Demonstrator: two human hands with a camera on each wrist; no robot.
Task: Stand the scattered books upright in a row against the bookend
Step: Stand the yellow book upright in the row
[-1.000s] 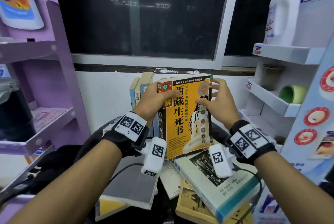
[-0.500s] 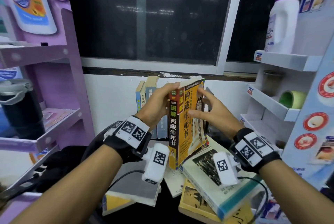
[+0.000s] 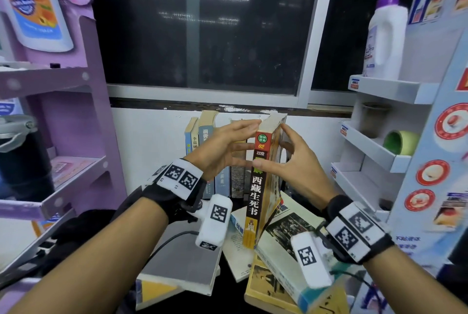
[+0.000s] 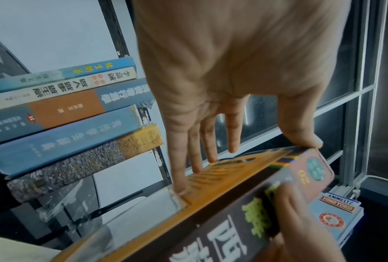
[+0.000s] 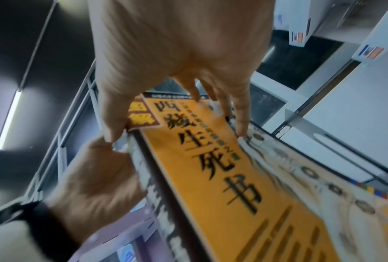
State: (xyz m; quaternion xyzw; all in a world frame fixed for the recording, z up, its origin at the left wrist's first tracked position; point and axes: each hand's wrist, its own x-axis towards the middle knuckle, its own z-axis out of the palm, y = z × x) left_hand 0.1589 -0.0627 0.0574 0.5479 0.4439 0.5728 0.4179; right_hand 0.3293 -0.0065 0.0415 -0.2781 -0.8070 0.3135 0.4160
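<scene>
Head view: both hands are holding a thick orange paperback book with a dark spine (image 3: 255, 187) upright, spine toward the camera, just right of a row of standing books (image 3: 217, 159) at the white wall. The left hand (image 3: 222, 151) is pressing extended fingers against its left face; the right hand (image 3: 291, 169) is clasping its right side, thumb on the spine. Its lower end is sitting among loose flat-lying books (image 3: 283, 250).

Left wrist view: the left fingers (image 4: 195, 159) are lying straight on the orange cover (image 4: 222, 186), thumb on the top corner.

Right wrist view: the right hand (image 5: 177, 62) is pinching the book (image 5: 211, 168), thumb against fingers.
</scene>
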